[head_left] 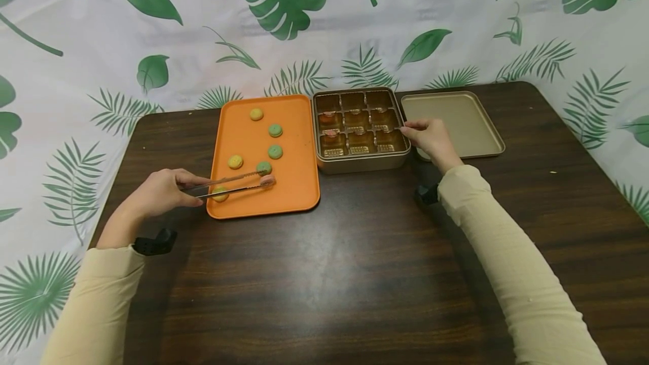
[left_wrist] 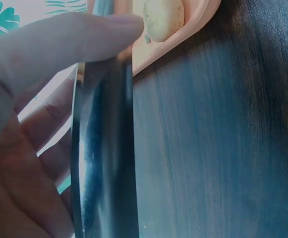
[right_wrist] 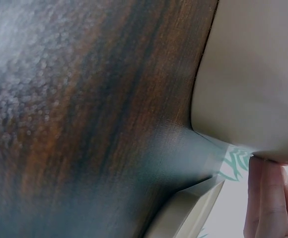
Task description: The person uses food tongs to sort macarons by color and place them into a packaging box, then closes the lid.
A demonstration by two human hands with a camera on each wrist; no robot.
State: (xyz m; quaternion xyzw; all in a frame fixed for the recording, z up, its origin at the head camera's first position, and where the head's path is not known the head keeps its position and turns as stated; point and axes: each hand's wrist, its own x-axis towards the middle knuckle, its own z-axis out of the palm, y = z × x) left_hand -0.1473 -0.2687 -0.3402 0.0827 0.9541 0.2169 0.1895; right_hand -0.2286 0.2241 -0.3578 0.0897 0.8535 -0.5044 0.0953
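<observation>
My left hand [head_left: 164, 193] pinches metal tongs [left_wrist: 109, 148] that reach across an orange tray [head_left: 296, 193]. The tong tips lie at a pink macaron [head_left: 267, 180], right beside a green macaron [head_left: 263, 168]. More green and yellow macarons [head_left: 235, 162] are spread over the tray, one partly behind the tongs. To the tray's right stands a gold tin box [head_left: 362, 163] with a divided insert. Pink macarons [head_left: 330, 134] sit in its left column, in the middle and front compartments. My right hand [head_left: 431, 137] grips the box's right rim between thumb and fingers.
A flat gold lid [head_left: 463, 128] lies to the right of the box, partly behind my right hand. All of it stands on a dark wood table [head_left: 324, 275]. A leaf-print cloth [head_left: 203, 44] hangs behind the table's far edge.
</observation>
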